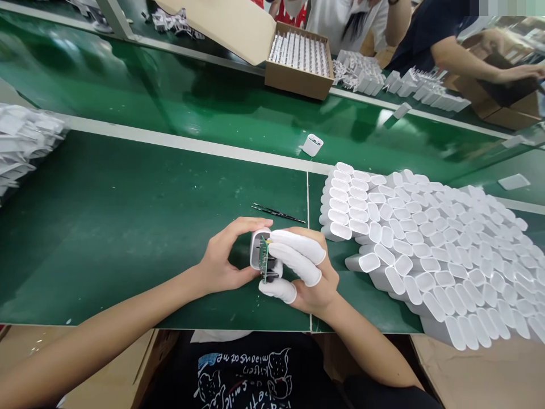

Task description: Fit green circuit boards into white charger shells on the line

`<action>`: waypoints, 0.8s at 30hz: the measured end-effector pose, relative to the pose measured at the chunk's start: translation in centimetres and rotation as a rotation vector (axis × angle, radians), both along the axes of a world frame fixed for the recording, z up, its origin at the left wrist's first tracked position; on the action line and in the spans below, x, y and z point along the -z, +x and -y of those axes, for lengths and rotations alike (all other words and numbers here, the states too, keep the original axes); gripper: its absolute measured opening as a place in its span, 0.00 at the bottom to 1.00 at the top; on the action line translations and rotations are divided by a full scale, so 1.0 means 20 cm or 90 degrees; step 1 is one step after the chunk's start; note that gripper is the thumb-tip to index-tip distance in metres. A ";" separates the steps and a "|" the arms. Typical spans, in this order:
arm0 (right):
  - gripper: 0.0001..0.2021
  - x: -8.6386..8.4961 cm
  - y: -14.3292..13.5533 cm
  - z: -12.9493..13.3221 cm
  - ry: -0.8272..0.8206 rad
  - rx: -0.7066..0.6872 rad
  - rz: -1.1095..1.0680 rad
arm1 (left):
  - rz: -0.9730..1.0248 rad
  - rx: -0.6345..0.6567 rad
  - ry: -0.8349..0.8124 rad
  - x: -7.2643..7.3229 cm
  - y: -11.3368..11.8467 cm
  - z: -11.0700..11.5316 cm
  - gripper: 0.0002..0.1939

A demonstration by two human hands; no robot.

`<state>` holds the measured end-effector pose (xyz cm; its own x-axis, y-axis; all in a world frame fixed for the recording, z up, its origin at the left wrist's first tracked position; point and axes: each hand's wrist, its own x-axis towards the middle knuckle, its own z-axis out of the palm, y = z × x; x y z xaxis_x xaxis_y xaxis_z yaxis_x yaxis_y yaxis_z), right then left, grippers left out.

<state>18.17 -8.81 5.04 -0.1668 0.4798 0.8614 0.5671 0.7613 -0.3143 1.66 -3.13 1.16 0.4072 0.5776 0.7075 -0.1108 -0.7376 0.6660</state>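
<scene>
My left hand (225, 255) grips a white plastic housing (256, 250) by its sides, with the open end turned to the right. In my right hand (304, 267), white finger cots cover the thumb and fingers, which pinch a green circuit board (264, 258) with dark parts on it. The board stands at the mouth of the housing; how far it reaches inside is hidden by my fingers. Black tweezers (279, 213) lie on the green mat just beyond my hands.
Many white open housings (417, 233) stand packed on the right. White parts (25, 139) are heaped at the far left. One white piece (313, 145) lies on the green conveyor belt (191, 108). Behind it stand a filled cardboard box (298, 82) and co-workers.
</scene>
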 end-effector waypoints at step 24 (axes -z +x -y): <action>0.08 0.01 -0.02 0.02 0.026 0.040 0.021 | 0.000 0.015 0.016 0.00 0.00 0.01 0.30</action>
